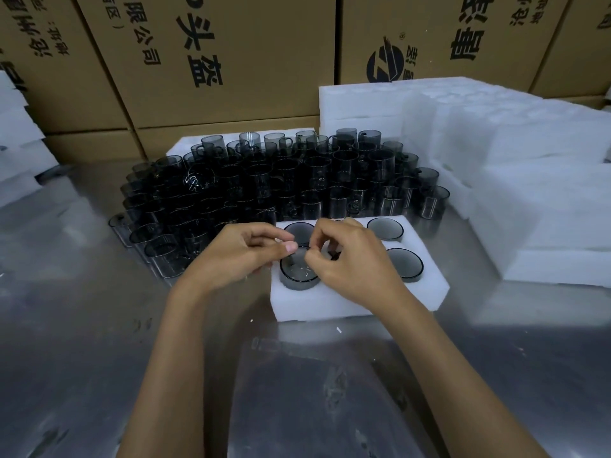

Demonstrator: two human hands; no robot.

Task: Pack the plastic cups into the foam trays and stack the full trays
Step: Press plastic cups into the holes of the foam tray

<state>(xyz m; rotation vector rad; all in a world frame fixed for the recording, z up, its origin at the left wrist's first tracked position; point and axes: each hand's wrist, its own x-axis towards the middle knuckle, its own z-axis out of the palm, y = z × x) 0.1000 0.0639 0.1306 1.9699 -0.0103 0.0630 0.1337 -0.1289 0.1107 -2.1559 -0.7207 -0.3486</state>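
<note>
A white foam tray (pixel 330 299) lies on the metal table in front of me, with smoky grey plastic cups seated in its holes. One cup (pixel 299 271) stands in the front left hole, rising partly above the foam. My left hand (pixel 238 256) and my right hand (pixel 347 259) meet over that cup's rim, thumbs and fingertips pinching at it. Other cups sit flush at the back left (pixel 299 231), back right (pixel 385 229) and front right (pixel 405 264). The middle holes are hidden under my right hand.
Several loose grey handled cups (pixel 264 183) crowd the table behind the tray, some on a foam sheet. Stacks of white foam trays (pixel 529 180) rise at the right and more foam (pixel 16 143) at the left. Brown cardboard boxes (pixel 215 61) wall the back.
</note>
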